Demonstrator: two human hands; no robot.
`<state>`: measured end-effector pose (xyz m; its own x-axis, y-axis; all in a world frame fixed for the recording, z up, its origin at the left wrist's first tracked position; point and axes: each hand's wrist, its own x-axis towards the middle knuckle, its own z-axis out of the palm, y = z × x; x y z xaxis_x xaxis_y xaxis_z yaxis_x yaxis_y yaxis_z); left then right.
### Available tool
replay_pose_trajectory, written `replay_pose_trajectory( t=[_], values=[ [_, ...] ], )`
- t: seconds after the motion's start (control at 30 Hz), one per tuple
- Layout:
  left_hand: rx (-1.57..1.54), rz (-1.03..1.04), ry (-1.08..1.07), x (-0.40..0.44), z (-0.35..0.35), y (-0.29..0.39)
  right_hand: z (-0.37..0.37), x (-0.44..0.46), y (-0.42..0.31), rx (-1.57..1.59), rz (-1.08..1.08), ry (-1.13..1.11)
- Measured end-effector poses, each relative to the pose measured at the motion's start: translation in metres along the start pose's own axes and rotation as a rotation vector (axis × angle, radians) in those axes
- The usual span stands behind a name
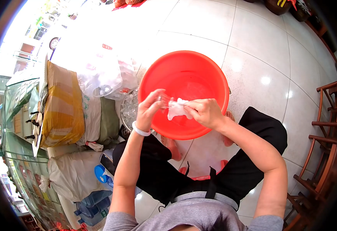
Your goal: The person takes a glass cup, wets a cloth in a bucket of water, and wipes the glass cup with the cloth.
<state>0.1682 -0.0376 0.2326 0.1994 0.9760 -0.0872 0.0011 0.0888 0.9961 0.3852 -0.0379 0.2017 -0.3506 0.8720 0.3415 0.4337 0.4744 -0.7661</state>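
Observation:
Above a large red tub on the floor, my left hand grips a small clear glass by its side. A white cloth is pinched in the fingers of my right hand. The cloth meets the open end of the glass; whether part of it sits inside, I cannot tell. Some liquid seems to lie in the bottom of the tub. Left of the tub, a round metal bowl holds several clear glasses.
Left of the bowl stand a taped cardboard box, a clear plastic bag and white sacks. Large blue water bottles lie at lower left. Wooden chairs line the right side of the tiled floor.

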Motion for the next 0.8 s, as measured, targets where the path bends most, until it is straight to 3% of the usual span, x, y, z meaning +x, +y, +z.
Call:
replay_pose_trajectory(
  t=[0.17,0.5,0.8],
  values=[
    [-0.044,-0.041,-0.096,0.000,0.006,-0.011,0.005,-0.002,0.003,-0.088,-0.032,-0.050],
    [-0.386,0.029,0.029,0.005,-0.002,-0.009,-0.014,-0.001,-0.004,-0.143,0.021,-0.017],
    [-0.271,0.072,0.066,0.003,-0.004,-0.002,-0.012,-0.003,-0.007,-0.156,0.013,-0.052]
  ],
)
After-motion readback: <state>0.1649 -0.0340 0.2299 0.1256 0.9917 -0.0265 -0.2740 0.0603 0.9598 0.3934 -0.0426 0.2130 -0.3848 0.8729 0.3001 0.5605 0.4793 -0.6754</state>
